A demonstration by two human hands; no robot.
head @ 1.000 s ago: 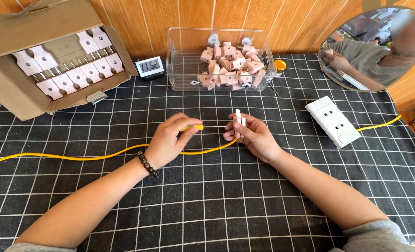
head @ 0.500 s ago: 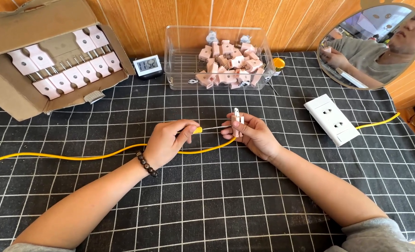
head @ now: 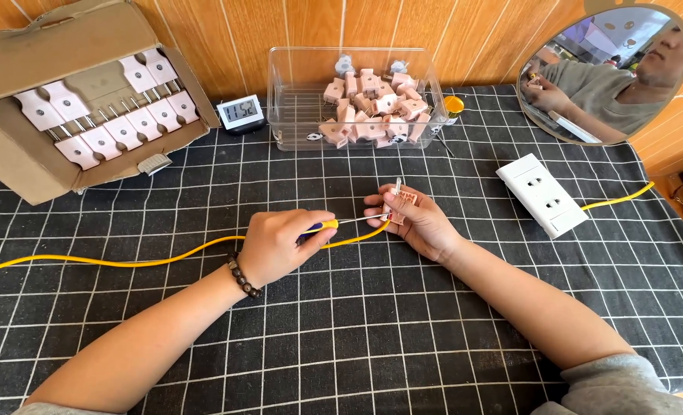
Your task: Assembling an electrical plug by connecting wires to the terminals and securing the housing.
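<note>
At mid-bench your two hands meet over the checked cloth (head: 341, 338), with open room toward the near edge and to both sides. Your left hand (head: 280, 246) has its grip closed around a screwdriver (head: 334, 224), its shaft pointing right. Its tip meets the pink plug (head: 403, 206), which your right hand (head: 414, 223) pinches in a narrow grip, prongs up. The yellow cable (head: 111, 261) runs from the left edge under your left hand to the plug. Along the far edge stand the box (head: 42, 69), the clock (head: 240, 114) and the bin (head: 280, 92); the socket strip (head: 541, 194) lies near the right edge.
</note>
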